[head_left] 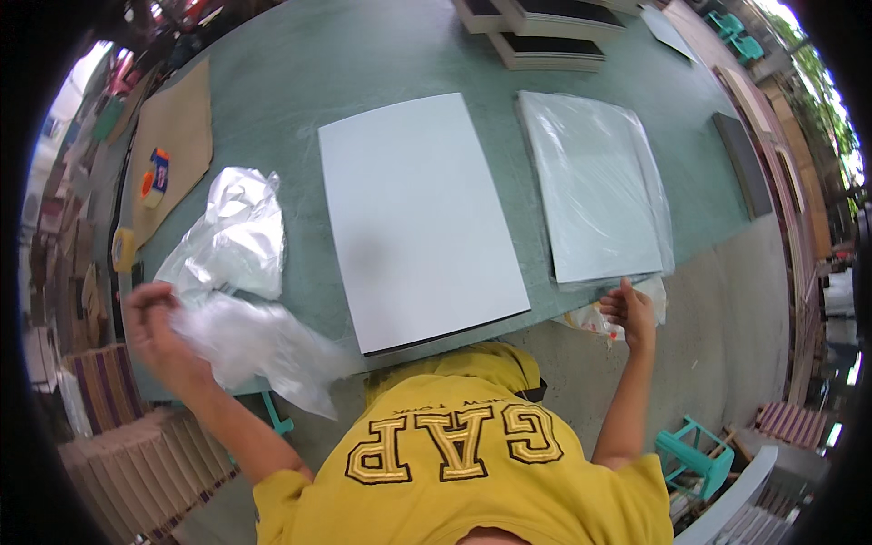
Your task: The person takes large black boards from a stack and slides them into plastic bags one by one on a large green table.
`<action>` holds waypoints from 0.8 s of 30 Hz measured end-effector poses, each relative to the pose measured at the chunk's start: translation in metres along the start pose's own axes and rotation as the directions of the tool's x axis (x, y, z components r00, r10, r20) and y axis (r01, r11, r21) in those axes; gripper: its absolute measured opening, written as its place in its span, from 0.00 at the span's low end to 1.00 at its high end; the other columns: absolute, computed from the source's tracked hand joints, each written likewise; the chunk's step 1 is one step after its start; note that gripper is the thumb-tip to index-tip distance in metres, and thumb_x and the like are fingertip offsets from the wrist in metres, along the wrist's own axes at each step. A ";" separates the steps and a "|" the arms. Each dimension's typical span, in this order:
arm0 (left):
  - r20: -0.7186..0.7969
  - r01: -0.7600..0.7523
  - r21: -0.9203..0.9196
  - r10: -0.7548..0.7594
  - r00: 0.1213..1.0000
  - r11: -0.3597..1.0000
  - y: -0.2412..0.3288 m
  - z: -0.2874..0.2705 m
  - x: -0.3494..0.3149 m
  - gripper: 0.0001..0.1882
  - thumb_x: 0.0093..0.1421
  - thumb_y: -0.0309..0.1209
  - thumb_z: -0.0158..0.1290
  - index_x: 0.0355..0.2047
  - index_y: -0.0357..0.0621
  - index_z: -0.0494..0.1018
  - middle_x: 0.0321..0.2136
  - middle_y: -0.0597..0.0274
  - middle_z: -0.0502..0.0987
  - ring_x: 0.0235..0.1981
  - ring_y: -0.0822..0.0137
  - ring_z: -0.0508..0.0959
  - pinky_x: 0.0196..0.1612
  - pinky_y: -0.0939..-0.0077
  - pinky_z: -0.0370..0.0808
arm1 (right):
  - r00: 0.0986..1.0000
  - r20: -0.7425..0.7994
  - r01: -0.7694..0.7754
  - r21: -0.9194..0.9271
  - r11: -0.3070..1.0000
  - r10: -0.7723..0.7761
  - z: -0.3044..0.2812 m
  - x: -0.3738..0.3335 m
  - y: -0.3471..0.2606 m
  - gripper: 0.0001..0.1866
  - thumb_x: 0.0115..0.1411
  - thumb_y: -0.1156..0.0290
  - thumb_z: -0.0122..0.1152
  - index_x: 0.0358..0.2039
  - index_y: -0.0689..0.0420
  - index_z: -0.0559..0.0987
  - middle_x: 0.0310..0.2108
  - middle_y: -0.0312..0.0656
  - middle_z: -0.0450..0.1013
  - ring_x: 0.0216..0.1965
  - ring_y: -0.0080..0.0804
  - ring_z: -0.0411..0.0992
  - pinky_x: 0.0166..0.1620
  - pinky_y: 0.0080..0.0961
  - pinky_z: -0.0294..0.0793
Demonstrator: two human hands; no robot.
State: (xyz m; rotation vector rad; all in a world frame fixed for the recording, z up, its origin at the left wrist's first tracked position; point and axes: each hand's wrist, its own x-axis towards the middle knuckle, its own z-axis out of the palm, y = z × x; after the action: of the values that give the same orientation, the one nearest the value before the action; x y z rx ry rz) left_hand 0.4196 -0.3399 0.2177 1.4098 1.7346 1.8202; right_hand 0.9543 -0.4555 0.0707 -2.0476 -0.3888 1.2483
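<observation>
At about eight o'clock in the head view, beside the near edge of the green desk [272, 82], the left hand [162, 336] was blurred, its fingers bent. A sheet of clear film [263, 345] spread from those fingers toward four o'clock, sagging past the desk's edge; I could not tell whether the hand was grasping it or only touching it. A crumpled pile of shiny film [241, 236] lay at one o'clock from this hand, and a yellowish tape roll [123, 250] at eleven. Around twelve o'clock, an orange-and-blue tape dispenser [156, 175] rested on a brown cardboard sheet [186, 123].

The right hand [631, 313] was released, fingers loosely bent, at the near edge of a film-wrapped panel [595, 186]; whether they touched was unclear. That panel reached away from the hand toward half past eleven. A bare white panel [422, 209] lay flat between the two hands, at two o'clock from the left and ten from the right, well apart from both. From the white panel, stacked dark-topped boards [549, 50] sat at one o'clock, toward the desk's far side.
</observation>
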 end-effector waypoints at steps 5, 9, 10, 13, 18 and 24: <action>0.127 -0.518 0.179 0.502 0.855 0.837 0.036 0.091 -0.015 0.06 0.52 0.25 0.42 0.27 0.38 0.68 0.29 0.59 0.70 0.28 0.70 0.70 0.34 0.77 0.68 | 0.673 0.587 0.465 0.138 0.875 -0.450 0.113 -0.034 -0.059 0.29 0.57 0.46 0.41 0.36 0.63 0.74 0.36 0.46 0.72 0.41 0.34 0.70 0.42 0.30 0.68; 0.421 0.065 -0.370 0.105 0.901 0.927 0.046 0.177 -0.046 0.12 0.58 0.33 0.45 0.36 0.36 0.68 0.31 0.59 0.72 0.35 0.70 0.71 0.42 0.79 0.66 | 0.331 0.821 0.113 0.455 0.883 -0.465 0.220 -0.032 -0.068 0.35 0.57 0.45 0.40 0.54 0.61 0.56 0.53 0.46 0.58 0.55 0.37 0.57 0.52 0.33 0.59; 0.400 0.018 -0.360 0.137 0.906 0.933 0.031 0.177 -0.043 0.12 0.58 0.33 0.45 0.37 0.36 0.68 0.31 0.59 0.72 0.35 0.70 0.71 0.42 0.79 0.66 | 0.355 0.812 -0.013 0.501 0.866 -0.464 0.232 -0.026 -0.069 0.34 0.57 0.46 0.40 0.55 0.60 0.55 0.53 0.45 0.58 0.55 0.37 0.57 0.53 0.34 0.59; 0.514 0.155 -0.200 -0.031 0.857 0.967 -0.018 0.177 -0.031 0.14 0.58 0.34 0.46 0.38 0.36 0.67 0.31 0.58 0.72 0.34 0.70 0.71 0.41 0.80 0.66 | 0.455 0.792 -0.164 0.524 0.836 -0.407 0.249 -0.014 -0.080 0.32 0.58 0.51 0.42 0.55 0.59 0.54 0.49 0.44 0.60 0.52 0.36 0.59 0.51 0.33 0.61; 0.707 -0.163 0.193 -0.022 0.707 0.968 -0.093 0.194 -0.063 0.22 0.55 0.40 0.48 0.44 0.36 0.65 0.42 0.47 0.67 0.45 0.58 0.67 0.49 0.70 0.62 | 0.559 0.805 -0.010 0.248 0.969 -0.200 0.272 -0.007 -0.111 0.23 0.53 0.63 0.53 0.46 0.65 0.64 0.35 0.43 0.68 0.39 0.32 0.67 0.47 0.28 0.66; 0.566 -0.258 0.189 0.110 0.817 0.947 -0.114 0.187 -0.080 0.25 0.55 0.42 0.48 0.48 0.36 0.63 0.49 0.45 0.62 0.52 0.50 0.60 0.54 0.63 0.56 | 0.651 0.596 -0.102 0.682 0.724 -0.470 0.245 0.005 -0.114 0.18 0.50 0.67 0.55 0.38 0.68 0.69 0.35 0.48 0.71 0.37 0.33 0.70 0.43 0.28 0.68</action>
State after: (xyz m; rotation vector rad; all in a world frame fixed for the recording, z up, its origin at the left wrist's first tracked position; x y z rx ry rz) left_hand 0.5547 -0.2536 0.0480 2.0243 1.5935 1.1026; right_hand 0.7558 -0.2719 0.0745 -0.7685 -0.4280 1.7313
